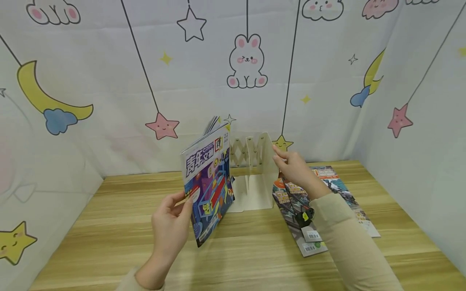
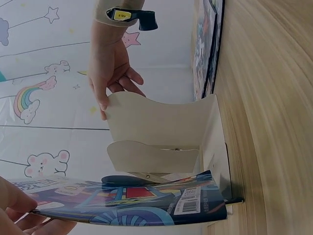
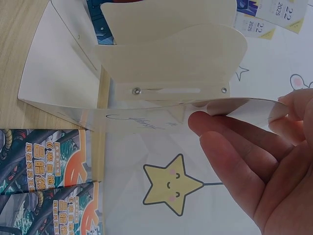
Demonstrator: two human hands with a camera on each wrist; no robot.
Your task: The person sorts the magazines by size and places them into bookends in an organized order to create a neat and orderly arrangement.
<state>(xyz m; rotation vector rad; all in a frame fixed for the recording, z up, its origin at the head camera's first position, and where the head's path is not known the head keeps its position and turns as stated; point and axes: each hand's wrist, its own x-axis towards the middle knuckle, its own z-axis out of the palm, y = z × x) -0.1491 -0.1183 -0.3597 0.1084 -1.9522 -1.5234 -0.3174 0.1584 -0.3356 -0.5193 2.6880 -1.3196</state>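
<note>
My left hand (image 1: 171,224) pinches the near edge of a colourful magazine (image 1: 209,182), holding it upright and slightly tilted at the left part of a cream expandable book rack (image 1: 256,196). More page edges (image 1: 212,124) show behind its top. On the rack's right side, my right hand (image 1: 295,165) pinches the upper edge of the end panel (image 3: 146,117), thumb on one face and fingers on the other. A middle divider (image 2: 151,157) stands between that panel and the magazine in the left wrist view. The magazine hides the rack's left end.
Overlapping magazines (image 1: 349,202) lie flat on the wooden table (image 1: 127,226), to the right of the rack and partly under the right forearm. A white cloth (image 1: 120,81) with cartoon prints hangs behind the table and along its sides. A black strap device (image 1: 305,217) sits on the right wrist.
</note>
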